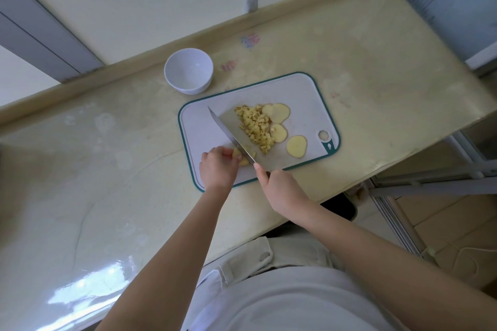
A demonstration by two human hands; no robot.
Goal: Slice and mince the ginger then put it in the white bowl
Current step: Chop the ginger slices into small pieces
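head view looks down on a counter (107,142) where a teal-edged cutting board (304,94) carries all the ginger. the left hand (219,166) has its fingers curled down, pinching a small piece of ginger (243,161) at the near left of the board. the right hand (279,185) is wrapped round the handle of a knife (228,134), with one finger reaching forward toward the heel of the blade. the blade lies across that piece, its tip pointing away toward the bowl.

just right of the blade sits a heap of minced ginger (256,126). beyond it lie whole round slices (278,113), some overlapping, and one slice (296,145) lies apart near the board's hanging hole.

the ginger looks firm and light, probably fibrous, with damp cut faces that could slide under the edge. the held piece is small, so the safest hold is likely from above with the fingertips tucked back from the blade. the flat slices should stack and stay put. the mince is loose and would scatter if pushed fast; it probably travels best scooped on the flat of the blade or cupped in a hand.

the white bowl (188,71) stands upright on the counter, just beyond the board's far left corner, apart from it. only its white inside shows, with no ginger in it yet. judging by the uncut slices, mincing is partway done.
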